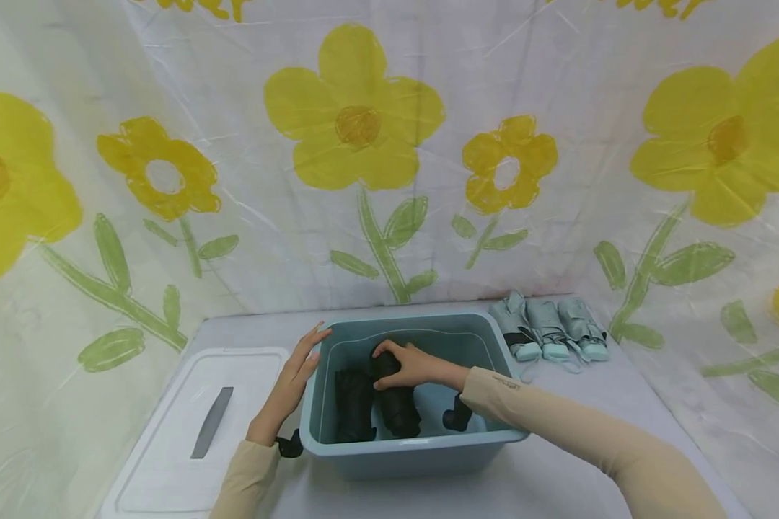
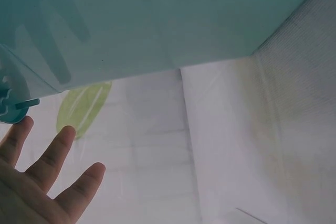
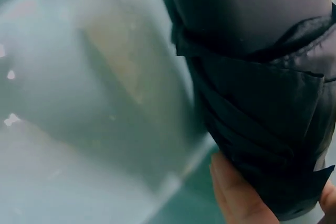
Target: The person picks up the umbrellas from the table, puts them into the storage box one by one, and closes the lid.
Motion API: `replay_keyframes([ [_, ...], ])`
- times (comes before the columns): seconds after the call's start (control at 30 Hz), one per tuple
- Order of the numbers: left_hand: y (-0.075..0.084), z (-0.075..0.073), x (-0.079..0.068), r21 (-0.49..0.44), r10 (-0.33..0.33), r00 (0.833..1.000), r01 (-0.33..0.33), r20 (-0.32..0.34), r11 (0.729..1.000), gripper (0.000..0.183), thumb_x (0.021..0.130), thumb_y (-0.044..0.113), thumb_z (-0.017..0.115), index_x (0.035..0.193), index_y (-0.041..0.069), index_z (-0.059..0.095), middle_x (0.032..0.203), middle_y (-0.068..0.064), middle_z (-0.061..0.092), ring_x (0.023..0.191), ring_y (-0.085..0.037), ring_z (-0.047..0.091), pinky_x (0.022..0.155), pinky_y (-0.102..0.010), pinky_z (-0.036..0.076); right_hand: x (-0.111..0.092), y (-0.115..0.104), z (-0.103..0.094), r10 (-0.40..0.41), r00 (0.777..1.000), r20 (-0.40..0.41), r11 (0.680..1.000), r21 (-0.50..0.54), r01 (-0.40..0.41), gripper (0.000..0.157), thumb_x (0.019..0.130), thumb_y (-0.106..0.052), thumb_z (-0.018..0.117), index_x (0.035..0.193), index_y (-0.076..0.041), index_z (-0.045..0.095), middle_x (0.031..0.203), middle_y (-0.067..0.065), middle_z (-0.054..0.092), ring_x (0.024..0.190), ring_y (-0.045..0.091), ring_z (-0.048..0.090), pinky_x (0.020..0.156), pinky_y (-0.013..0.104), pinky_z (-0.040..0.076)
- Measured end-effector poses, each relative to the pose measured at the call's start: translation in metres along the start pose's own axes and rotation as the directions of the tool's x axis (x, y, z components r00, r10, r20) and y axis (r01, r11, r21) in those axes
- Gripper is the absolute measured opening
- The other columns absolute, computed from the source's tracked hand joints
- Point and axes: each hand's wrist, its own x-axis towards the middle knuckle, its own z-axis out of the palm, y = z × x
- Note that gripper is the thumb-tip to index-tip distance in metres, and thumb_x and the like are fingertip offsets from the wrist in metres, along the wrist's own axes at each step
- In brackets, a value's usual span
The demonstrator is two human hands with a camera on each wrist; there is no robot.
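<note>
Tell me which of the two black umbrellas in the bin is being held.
The right-hand black umbrella in the head view: the right hand grips its far part. The other umbrella, nearer the bin's left wall, is untouched.

Black folded umbrella (image 3: pixel 257 114) in the right grip (image 3: pixel 239 195), blurred pale surface (image 3: pixel 100 103) beside

Bin (image 1: pixel 415 445) free rt of blk umbrellas (image 1: pixel 399 413), but R sleeve (image 1: pixel 542 409) across

Angles left arm (image 1: pixel 249 472) forward and slightly rightward. Extends left grip (image 1: pixel 292 380), with fingers (image 2: pixel 50 160) straight and spread apart. Reaches right arm (image 1: pixel 558 418) leftward from the lower right, bent. Curls right grip (image 1: pixel 412 365) in a pinching hold, with thumb (image 1: pixel 387 383) opposite the fingers.
</note>
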Motion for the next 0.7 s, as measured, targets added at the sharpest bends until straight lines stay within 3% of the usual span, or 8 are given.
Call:
replay_keyframes([
  [0.17, 0.001, -0.002, 0.001, 0.009, -0.006, 1.0, 0.006, 0.007, 1.0, 0.045, 0.095, -0.002, 0.033, 0.139, 0.002, 0.038, 0.15, -0.021, 0.023, 0.138, -0.04, 0.019, 0.1, -0.071, 0.016, 0.005, 0.002, 0.009, 0.029, 1.0, 0.006, 1.0, 0.008, -0.029, 0.054, 0.081, -0.039, 0.067, 0.126, -0.023, 0.043, 0.134, 0.021, 0.041, 0.119, 0.037, 0.041, 0.085, 0.05, 0.044],
  [0.37, 0.0, -0.003, 0.001, 0.004, -0.016, 1.0, 0.016, 0.016, 1.0, 0.044, 0.096, 0.0, 0.034, 0.14, 0.002, 0.038, 0.15, -0.021, 0.023, 0.138, -0.041, 0.018, 0.099, -0.071, 0.016, 0.013, 0.003, 0.018, 0.054, 0.998, 0.019, 0.999, -0.002, -0.054, 0.052, 0.08, -0.039, 0.068, 0.124, -0.023, 0.043, 0.13, 0.021, 0.041, 0.113, 0.031, 0.043, 0.085, 0.049, 0.044],
  [0.6, -0.032, 0.001, 0.001, 0.004, -0.015, 1.0, 0.015, 0.017, 1.0, 0.044, 0.098, 0.006, 0.033, 0.142, 0.014, 0.037, 0.153, -0.009, 0.022, 0.14, -0.035, 0.017, 0.1, -0.07, 0.016, 0.018, 0.007, 0.024, 0.077, 0.997, 0.025, 0.997, 0.012, -0.077, 0.053, 0.077, -0.049, 0.069, 0.117, -0.025, 0.043, 0.124, 0.027, 0.039, 0.107, 0.035, 0.046, 0.082, 0.051, 0.045],
  [0.7, -0.037, 0.001, 0.0, 0.008, -0.008, 1.0, 0.008, 0.019, 1.0, 0.043, 0.1, 0.011, 0.033, 0.142, 0.019, 0.037, 0.153, -0.006, 0.021, 0.14, -0.033, 0.017, 0.101, -0.068, 0.017, 0.02, 0.007, 0.028, 0.1, 0.994, 0.037, 0.995, 0.009, -0.101, 0.054, 0.077, -0.049, 0.069, 0.116, -0.026, 0.041, 0.124, 0.028, 0.036, 0.105, 0.035, 0.048, 0.082, 0.051, 0.046],
])
